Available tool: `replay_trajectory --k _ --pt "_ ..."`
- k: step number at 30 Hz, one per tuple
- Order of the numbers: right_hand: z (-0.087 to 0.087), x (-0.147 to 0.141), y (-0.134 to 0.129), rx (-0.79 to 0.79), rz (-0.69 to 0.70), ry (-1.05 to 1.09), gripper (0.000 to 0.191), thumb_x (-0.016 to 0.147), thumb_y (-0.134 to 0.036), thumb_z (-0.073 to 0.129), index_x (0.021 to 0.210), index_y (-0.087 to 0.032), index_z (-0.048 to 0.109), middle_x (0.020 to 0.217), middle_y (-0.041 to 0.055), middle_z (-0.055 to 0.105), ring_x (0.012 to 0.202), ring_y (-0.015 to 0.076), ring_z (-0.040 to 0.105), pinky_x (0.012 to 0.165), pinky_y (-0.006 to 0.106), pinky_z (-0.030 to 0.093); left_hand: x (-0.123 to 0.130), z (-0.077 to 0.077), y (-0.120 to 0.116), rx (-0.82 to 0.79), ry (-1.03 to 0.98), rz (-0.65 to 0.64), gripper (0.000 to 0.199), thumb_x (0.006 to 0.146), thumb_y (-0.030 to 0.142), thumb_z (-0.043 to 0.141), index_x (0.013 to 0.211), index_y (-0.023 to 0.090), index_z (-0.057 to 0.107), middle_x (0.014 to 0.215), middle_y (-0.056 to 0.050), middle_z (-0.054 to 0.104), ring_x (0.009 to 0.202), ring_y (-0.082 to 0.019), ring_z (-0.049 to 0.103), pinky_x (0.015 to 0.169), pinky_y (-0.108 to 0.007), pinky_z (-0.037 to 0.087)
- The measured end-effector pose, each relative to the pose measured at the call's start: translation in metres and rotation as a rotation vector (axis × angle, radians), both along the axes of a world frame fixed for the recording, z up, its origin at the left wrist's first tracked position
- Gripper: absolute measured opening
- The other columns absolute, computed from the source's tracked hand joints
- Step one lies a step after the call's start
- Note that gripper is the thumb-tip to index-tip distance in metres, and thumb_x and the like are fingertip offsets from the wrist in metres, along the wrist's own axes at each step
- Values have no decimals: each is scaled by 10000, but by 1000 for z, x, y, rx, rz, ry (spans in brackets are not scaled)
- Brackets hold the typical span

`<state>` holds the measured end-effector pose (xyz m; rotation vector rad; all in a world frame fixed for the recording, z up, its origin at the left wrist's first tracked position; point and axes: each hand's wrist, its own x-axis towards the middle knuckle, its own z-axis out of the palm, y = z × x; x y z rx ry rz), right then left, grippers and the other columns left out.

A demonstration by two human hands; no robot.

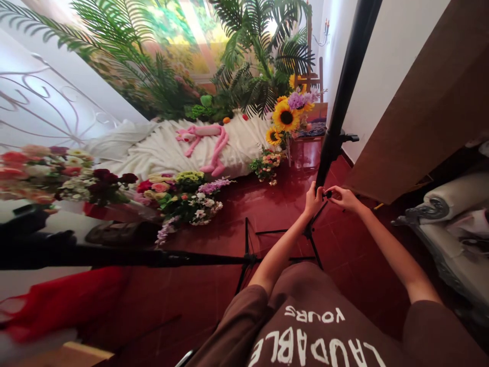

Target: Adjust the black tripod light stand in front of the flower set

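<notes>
A tall black light stand (336,112) rises in front of me, its pole running up past the top of the view. My left hand (313,201) is closed round the pole low down, just above the spread tripod legs (314,242). From the right, my right hand (343,198) reaches to the same spot, thumb and fingers pinched on a small black knob (327,194) at the pole's side. Higher up, another clamp knob (349,138) sticks out to the right.
A second black stand (214,258) crosses at left. Beyond lies a white draped bed (153,151) with a pink plush toy (208,133), bouquets (191,199), sunflowers (286,116) and palm leaves (260,46). Wrapped rolls (454,196) lie at right on the red tiled floor (229,204).
</notes>
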<state>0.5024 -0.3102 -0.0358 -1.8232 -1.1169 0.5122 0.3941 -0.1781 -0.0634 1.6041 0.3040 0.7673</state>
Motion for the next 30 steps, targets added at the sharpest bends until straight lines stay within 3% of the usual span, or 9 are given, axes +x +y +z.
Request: replay_trajectory --k 3,7,10,14,18,20,23,26,30 --pt "-2 -4 4 29 -25 -88 170 745 -237 707 911 -237 670 818 18 716 706 161 668 680 276 546 0 0 0 -2 6 6 536 873 705 340 842 193 494 687 -2 591 567 -100 532 570 -230 426" --pt "-21 -20 3 94 -202 -182 119 823 -252 644 930 -282 685 1122 44 706 1028 205 661 803 293 559 1 1 -1 4 -7 24 530 870 707 349 826 199 491 676 -2 574 574 -103 532 573 -233 430" --pt "-36 -31 -3 136 -285 -226 162 876 -300 592 1004 -313 690 1276 36 647 1180 218 600 964 366 525 0 2 -2 8 -15 33 540 862 718 349 806 201 493 666 0 561 553 -99 512 552 -231 420" --pt "-57 -43 -17 137 -368 -329 209 887 -304 567 1046 -348 695 1372 18 576 1281 231 528 1081 455 441 0 2 -2 10 -8 40 550 861 721 346 825 200 519 664 -1 568 550 -101 511 554 -237 424" --pt "-87 -55 -37 78 -423 -399 237 844 -263 576 1034 -349 688 1395 7 556 1302 236 506 1052 496 463 1 -1 -2 24 4 47 558 864 723 333 827 200 524 671 -6 573 563 -109 520 562 -242 421" --pt "-91 -57 -41 80 -502 -386 260 842 -279 561 1068 -335 677 1393 30 555 1284 239 517 1048 517 456 1 -2 -2 25 12 41 552 866 721 331 825 203 516 679 -8 576 576 -114 528 573 -243 422" --pt "-65 -56 -31 140 -572 -371 281 873 -352 542 1121 -287 658 1340 94 588 1247 256 539 1089 539 394 1 -1 -3 29 12 56 538 872 711 332 830 204 506 682 -7 578 583 -116 533 589 -245 421" --pt "-2 -50 1 328 -544 -341 401 882 -426 563 1244 -253 576 1291 121 604 1235 261 544 1105 507 382 0 1 -6 30 5 63 517 886 688 335 841 202 506 672 -5 575 570 -113 526 600 -246 422" --pt "82 -39 61 557 -337 -242 646 834 -511 629 1377 -240 407 1264 95 574 1196 238 571 975 417 511 0 1 -7 20 53 89 521 874 692 356 892 199 523 687 -15 577 593 -130 537 615 -259 430"
